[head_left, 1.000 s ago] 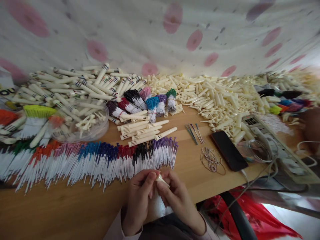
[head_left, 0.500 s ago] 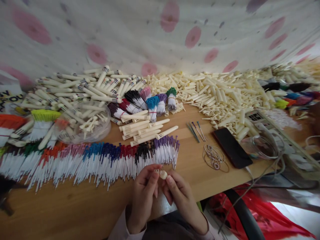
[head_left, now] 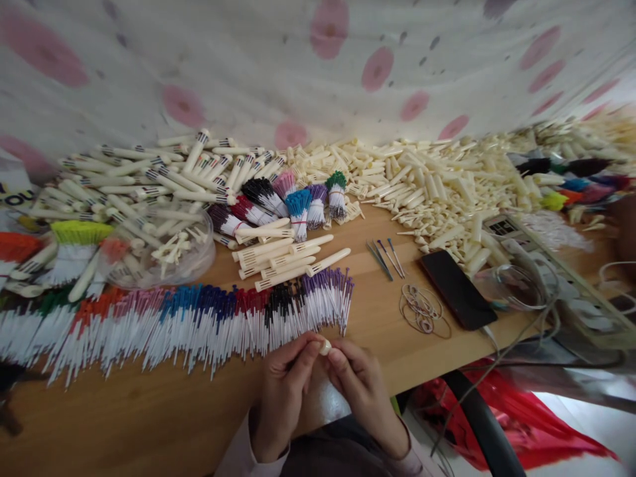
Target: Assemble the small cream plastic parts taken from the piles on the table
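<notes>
Wooden table (head_left: 189, 414); left hand (head_left: 282, 387) and right hand (head_left: 366, 391) above near edge, both pinching small cream piece (head_left: 325, 347) between them. Looks light, stiff, smooth, probably a bit slippery; best gripped by its sides, thumb against forefinger.

The surface (head_left: 159, 424) is showing smooth, faintly glossy wood. The held cream piece (head_left: 325, 347) is presenting as smooth, shiny plastic. Below the surface's front edge, red sheeting (head_left: 527, 424) is appearing as glossy, crinkled plastic.
</notes>
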Available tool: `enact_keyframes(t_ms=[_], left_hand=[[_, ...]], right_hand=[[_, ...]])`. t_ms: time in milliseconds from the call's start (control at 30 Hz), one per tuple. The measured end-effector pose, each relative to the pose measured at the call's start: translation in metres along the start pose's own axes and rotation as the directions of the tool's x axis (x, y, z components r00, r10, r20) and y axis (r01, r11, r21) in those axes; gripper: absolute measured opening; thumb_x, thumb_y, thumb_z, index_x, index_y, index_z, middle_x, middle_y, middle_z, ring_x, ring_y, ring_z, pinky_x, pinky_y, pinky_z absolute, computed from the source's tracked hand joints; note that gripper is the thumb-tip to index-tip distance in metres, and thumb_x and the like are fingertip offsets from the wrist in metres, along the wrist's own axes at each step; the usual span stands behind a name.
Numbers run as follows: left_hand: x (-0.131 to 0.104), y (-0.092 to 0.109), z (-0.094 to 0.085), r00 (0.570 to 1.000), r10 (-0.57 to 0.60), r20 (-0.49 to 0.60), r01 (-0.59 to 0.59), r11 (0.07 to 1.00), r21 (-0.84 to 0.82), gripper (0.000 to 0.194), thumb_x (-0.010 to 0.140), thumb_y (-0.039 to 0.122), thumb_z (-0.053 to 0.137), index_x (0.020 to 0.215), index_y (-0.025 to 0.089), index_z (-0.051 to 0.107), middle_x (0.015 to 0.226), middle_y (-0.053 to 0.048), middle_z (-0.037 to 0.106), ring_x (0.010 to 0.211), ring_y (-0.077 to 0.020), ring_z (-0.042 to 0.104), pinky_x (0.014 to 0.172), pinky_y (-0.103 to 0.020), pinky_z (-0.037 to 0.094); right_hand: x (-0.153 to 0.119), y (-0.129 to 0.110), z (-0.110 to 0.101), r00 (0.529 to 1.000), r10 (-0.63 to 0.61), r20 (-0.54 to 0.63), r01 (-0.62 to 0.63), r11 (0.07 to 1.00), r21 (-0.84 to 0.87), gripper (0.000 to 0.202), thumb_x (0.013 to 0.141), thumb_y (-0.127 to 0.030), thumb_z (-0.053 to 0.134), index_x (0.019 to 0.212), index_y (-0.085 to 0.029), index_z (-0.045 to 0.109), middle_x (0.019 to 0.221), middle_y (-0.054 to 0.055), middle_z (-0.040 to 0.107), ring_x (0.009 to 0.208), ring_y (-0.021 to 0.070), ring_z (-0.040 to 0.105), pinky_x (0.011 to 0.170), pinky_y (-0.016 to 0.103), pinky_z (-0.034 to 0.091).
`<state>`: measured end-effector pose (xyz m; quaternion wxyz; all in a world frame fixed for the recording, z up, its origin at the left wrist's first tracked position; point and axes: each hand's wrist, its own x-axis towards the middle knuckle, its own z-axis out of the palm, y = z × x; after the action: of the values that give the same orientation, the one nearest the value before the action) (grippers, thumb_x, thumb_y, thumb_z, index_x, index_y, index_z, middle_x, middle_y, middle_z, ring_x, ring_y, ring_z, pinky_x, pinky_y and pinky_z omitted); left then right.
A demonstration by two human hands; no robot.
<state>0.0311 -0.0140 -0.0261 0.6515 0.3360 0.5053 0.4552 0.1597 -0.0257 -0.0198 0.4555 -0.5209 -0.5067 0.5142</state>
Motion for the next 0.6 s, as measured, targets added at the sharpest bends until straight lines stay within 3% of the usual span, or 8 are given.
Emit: enact_keyframes(t_ms=[267,500,600], left_hand=[[0.003,0.004,0.001,0.999,-0.029,0.018,0.030,0.999,-0.043,0.032,0.081,0.047,0.070,0.077,0.016,0.074,0.045,0.010,0.026,0.041,-0.0054,0.020,0.039,-0.020,0.015],[0.002,0.004,0.000,0.998,-0.033,-0.057,0.033,0.999,-0.002,0.032,0.078,0.048,0.073,0.082,0.017,0.078,0.045,0.010,0.029,0.042,-0.0052,0.020,0.038,-0.019,0.016],[0.005,0.010,0.000,0.999,-0.014,-0.039,0.017,0.998,0.059,0.037,0.079,0.052,0.071,0.089,0.017,0.079,0.044,0.009,0.034,0.040,-0.0050,0.023,0.038,-0.018,0.018]], right_hand=[[0.005,-0.011,0.002,0.987,0.131,0.094,-0.148,0.969,0.198,0.048,0.094,-0.057,0.051,0.065,-0.019,0.048,0.045,-0.009,0.032,0.038,0.0052,0.022,0.039,0.022,0.017],[0.010,-0.008,0.003,0.965,0.208,0.161,-0.250,0.914,0.318,0.051,0.090,-0.061,0.056,0.063,-0.019,0.045,0.044,-0.011,0.030,0.037,0.0040,0.019,0.037,0.021,0.012],[0.009,-0.002,0.004,0.954,0.221,0.202,-0.285,0.879,0.383,0.048,0.092,-0.062,0.052,0.069,-0.021,0.045,0.041,-0.012,0.029,0.034,0.0044,0.016,0.035,0.020,0.012]])
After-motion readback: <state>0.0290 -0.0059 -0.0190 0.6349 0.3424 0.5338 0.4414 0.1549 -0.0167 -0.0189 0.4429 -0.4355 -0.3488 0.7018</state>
